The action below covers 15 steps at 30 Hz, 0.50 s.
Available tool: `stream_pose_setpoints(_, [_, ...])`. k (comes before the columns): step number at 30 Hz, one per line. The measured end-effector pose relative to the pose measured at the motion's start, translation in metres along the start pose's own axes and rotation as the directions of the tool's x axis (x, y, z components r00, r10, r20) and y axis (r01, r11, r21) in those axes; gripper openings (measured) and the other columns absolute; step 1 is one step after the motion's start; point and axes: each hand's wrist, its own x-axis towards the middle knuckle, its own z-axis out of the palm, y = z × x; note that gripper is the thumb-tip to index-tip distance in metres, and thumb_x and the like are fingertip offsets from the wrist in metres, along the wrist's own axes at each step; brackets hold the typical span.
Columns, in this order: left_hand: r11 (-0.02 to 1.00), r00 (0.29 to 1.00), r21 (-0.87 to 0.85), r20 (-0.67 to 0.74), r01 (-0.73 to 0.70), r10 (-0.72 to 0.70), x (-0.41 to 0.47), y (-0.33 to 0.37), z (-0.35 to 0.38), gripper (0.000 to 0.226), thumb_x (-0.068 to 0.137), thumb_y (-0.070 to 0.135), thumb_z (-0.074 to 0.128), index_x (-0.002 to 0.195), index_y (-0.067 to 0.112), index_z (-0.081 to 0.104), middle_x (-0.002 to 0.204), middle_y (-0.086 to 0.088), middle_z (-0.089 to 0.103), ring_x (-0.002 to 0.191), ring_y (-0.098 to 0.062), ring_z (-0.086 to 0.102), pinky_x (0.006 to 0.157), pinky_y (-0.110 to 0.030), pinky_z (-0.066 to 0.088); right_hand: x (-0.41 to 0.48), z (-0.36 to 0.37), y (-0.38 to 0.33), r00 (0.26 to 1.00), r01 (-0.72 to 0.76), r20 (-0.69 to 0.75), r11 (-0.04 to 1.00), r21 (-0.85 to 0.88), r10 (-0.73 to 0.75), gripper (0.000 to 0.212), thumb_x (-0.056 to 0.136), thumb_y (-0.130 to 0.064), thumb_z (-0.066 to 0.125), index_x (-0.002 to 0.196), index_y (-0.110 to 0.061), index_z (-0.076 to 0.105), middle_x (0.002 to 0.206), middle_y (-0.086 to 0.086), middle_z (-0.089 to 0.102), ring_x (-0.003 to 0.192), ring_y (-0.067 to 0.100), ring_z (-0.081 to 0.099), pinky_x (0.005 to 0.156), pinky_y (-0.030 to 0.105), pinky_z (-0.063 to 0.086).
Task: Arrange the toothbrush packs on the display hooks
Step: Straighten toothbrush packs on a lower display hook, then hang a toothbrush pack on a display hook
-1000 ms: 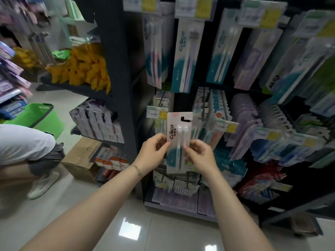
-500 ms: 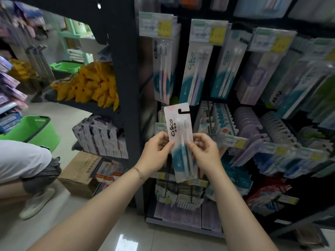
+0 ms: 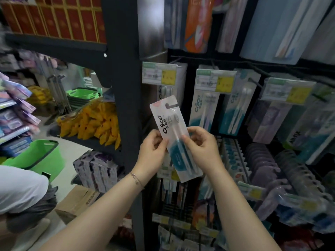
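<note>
In the middle of the frame a toothbrush pack [image 3: 165, 122] is held up in front of the display rack, its top leaning left. The left hand [image 3: 154, 153] pinches its left edge and the right hand [image 3: 204, 149] pinches its right edge. A price tag [image 3: 159, 73] hangs just above it.

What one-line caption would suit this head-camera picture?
Both hands, left and right, hold a toothbrush pack tilted below the stocked display hooks.

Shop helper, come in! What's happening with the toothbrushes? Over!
Both busy: left grip and right grip pinch the toothbrush pack by its side edges. Pack tilted, not yet hung. A price label hangs just above it.
</note>
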Motion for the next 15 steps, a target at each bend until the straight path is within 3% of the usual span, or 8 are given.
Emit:
stream_pose_setpoints(4, [1.000, 0.999, -0.021, -0.046, -0.010, 0.009, 0.019, 0.005, -0.007, 0.009, 0.097, 0.014, 0.052, 0.094, 0.022, 0.057, 0.101, 0.005, 0.069, 0.090, -0.005, 0.067, 0.067, -0.018, 0.051, 0.020, 0.010, -0.008, 0.999, 0.038, -0.005, 0.999, -0.002, -0.038, 0.010, 0.090, -0.026, 0.065, 0.099, -0.031, 0.068, 0.080, -0.003, 0.067, 0.074, 0.022, 0.064, 0.068, 0.041, 0.056])
stream_pose_setpoints(8, [0.999, 0.996, -0.033, -0.093, -0.015, 0.011, 0.037, 0.010, -0.010, 0.007, 0.098, 0.017, 0.051, 0.095, 0.020, 0.057, 0.099, 0.003, 0.069, 0.084, -0.001, 0.066, 0.062, -0.012, 0.049, 0.041, 0.017, -0.014, 0.999, 0.040, -0.022, 0.999, -0.014, -0.040, 0.014, 0.090, -0.029, 0.064, 0.104, -0.029, 0.069, 0.080, -0.009, 0.067, 0.071, 0.011, 0.063, 0.068, 0.036, 0.057])
stream_pose_setpoints(13, [0.997, 0.986, -0.075, -0.167, -0.036, 0.023, 0.058, 0.019, -0.006, 0.008, 0.099, 0.017, 0.049, 0.099, 0.018, 0.057, 0.099, -0.002, 0.070, 0.080, -0.004, 0.067, 0.058, -0.013, 0.048, 0.062, 0.022, -0.026, 0.993, 0.093, -0.067, 0.995, -0.029, -0.094, 0.010, 0.091, -0.025, 0.063, 0.100, -0.029, 0.068, 0.077, -0.014, 0.065, 0.066, 0.001, 0.058, 0.058, 0.017, 0.047])
stream_pose_setpoints(15, [0.997, 0.983, -0.067, -0.184, -0.037, 0.024, 0.066, 0.021, -0.005, 0.010, 0.099, 0.017, 0.049, 0.098, 0.023, 0.057, 0.102, -0.002, 0.070, 0.084, -0.007, 0.067, 0.060, -0.013, 0.049, 0.068, 0.027, -0.026, 0.990, 0.095, -0.097, 0.995, -0.030, -0.098, 0.011, 0.091, -0.025, 0.062, 0.101, -0.025, 0.069, 0.077, -0.014, 0.064, 0.063, 0.000, 0.056, 0.058, 0.015, 0.044])
